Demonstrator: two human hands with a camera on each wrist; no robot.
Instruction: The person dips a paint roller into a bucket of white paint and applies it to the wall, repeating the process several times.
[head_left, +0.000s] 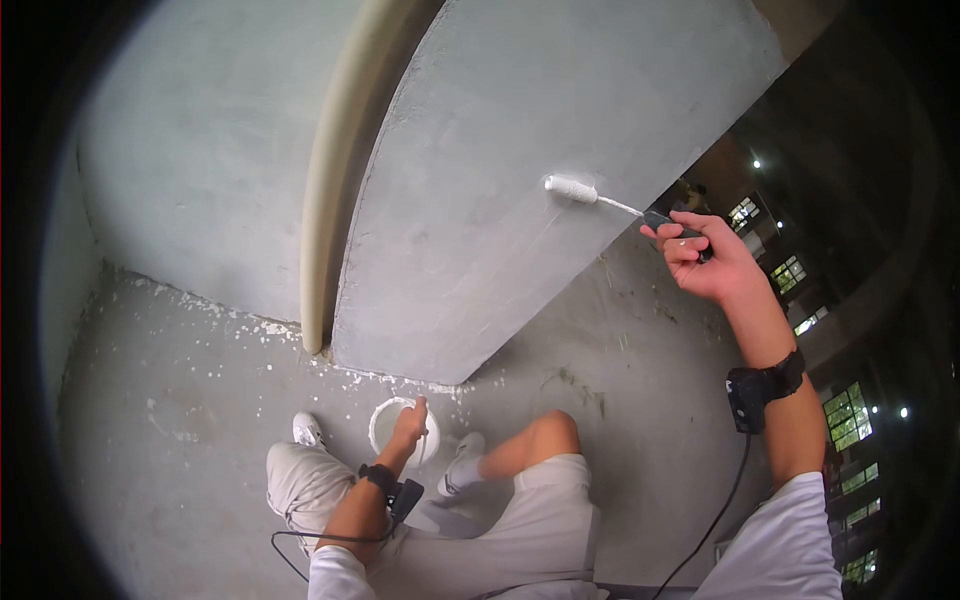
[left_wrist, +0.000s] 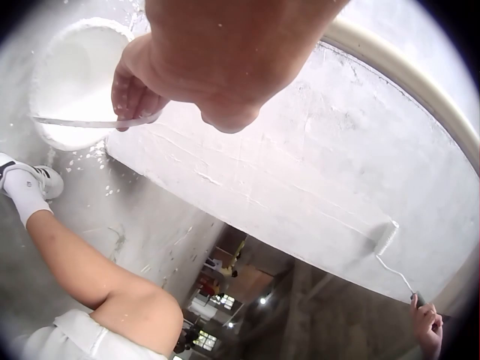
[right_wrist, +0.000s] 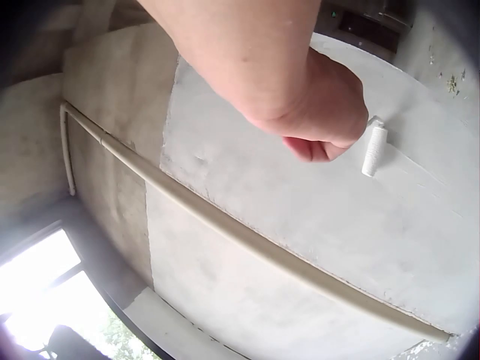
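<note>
In the head view my right hand [head_left: 712, 262] grips the dark handle of a small paint roller [head_left: 572, 189]. Its white sleeve lies against the grey-white wall face [head_left: 480, 150], close to that face's right-hand edge. Low in the same view, my left hand [head_left: 408, 428] holds the handle of a white bucket [head_left: 374, 428] by its curled fingers. The left wrist view shows the bucket's handle [left_wrist: 82, 122] running into those fingers, with white paint inside the bucket. The right wrist view has the roller sleeve [right_wrist: 374, 150] on the wall beyond my hand, which hides the roller's handle.
A cream pipe [head_left: 322, 200] runs along the wall's inner corner down to the floor. White paint spots [head_left: 245, 318] speckle the grey floor along the wall's foot. My bent knee [head_left: 553, 436] and shoes flank the bucket. A dark hall with windows [head_left: 848, 418] lies to the right.
</note>
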